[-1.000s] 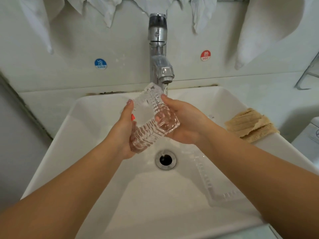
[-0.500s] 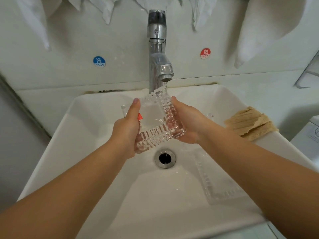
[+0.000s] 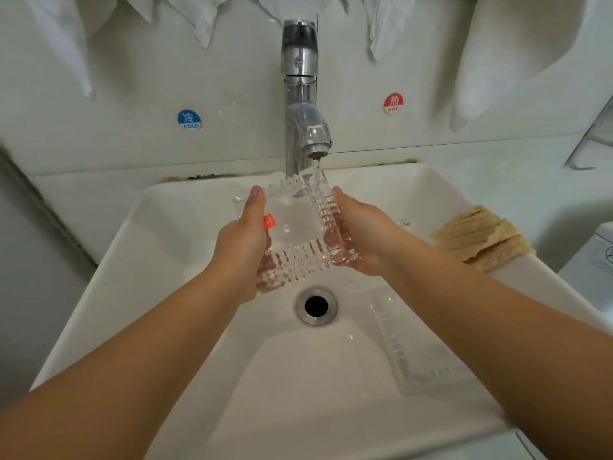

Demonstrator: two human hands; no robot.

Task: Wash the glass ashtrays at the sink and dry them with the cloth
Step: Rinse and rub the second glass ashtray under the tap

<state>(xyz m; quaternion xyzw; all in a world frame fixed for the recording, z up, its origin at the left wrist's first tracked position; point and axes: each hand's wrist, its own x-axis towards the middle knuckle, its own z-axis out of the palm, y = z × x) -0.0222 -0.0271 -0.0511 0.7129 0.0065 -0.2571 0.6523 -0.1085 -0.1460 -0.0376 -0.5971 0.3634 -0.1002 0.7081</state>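
A square cut-glass ashtray [image 3: 298,227] with a small red sticker is held over the white sink [image 3: 139,254], under the running chrome tap [image 3: 305,127]. My left hand [image 3: 242,240] grips its left side, thumb along the edge. On the opposite side, my right hand [image 3: 368,234] cups it with fingers beneath. Water falls onto the ashtray's far rim. A second glass ashtray [image 3: 414,356] lies in the basin on the right, partly hidden by my right forearm. A tan cloth [image 3: 477,237] lies folded on the sink's right rim.
The drain [image 3: 316,306] sits open below the held ashtray. White cloths [image 3: 507,54] hang on the wall above. Cold [image 3: 189,120] and hot [image 3: 393,103] stickers flank the tap. A white appliance corner [image 3: 597,260] stands at the right.
The ashtray has turned from tilted on edge to nearly level, hollow side up, and risen closer under the spout. Both hands kept their grip.
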